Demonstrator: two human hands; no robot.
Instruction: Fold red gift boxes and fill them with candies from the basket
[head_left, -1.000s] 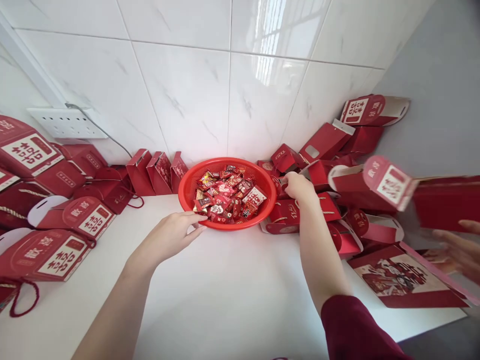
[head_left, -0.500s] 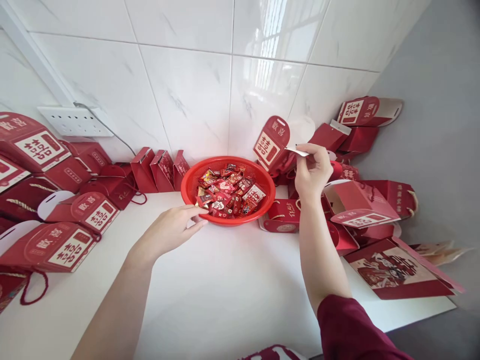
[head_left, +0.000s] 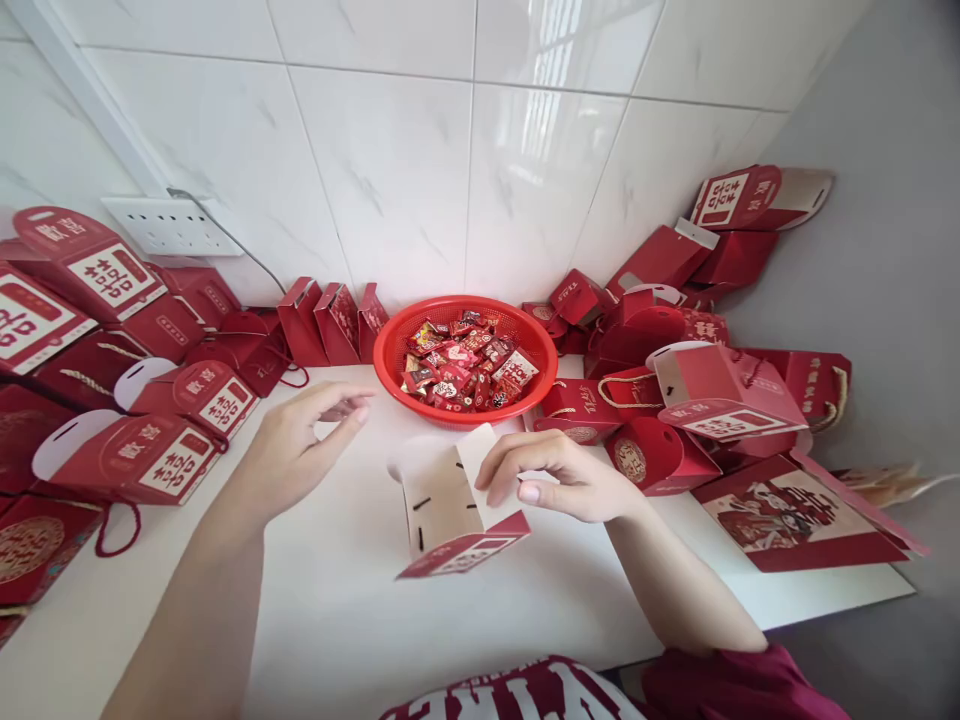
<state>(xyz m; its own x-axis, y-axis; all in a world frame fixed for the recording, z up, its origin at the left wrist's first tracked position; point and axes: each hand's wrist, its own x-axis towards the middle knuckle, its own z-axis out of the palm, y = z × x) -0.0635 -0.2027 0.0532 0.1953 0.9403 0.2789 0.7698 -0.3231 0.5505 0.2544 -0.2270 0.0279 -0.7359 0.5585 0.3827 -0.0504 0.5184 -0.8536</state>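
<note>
My right hand grips an uncovered red gift box by its pale flap, over the white table in front of me. The box's cream inside faces up, with dark cord ends poking through its walls. To the left of the box hovers my left hand, fingers apart and holding nothing. Just beyond both hands stands a red plastic basket, with many wrapped candies heaped in it.
Red gift boxes are piled along the left side, more boxes along the right. Three small red boxes stand against the tiled wall. A socket panel with a cable is on the wall. A printed red bag lies near the right table edge.
My right hand has come back from the right-hand pile, bringing the gift box to the front of the basket. My left hand has left the basket rim and moved left.
</note>
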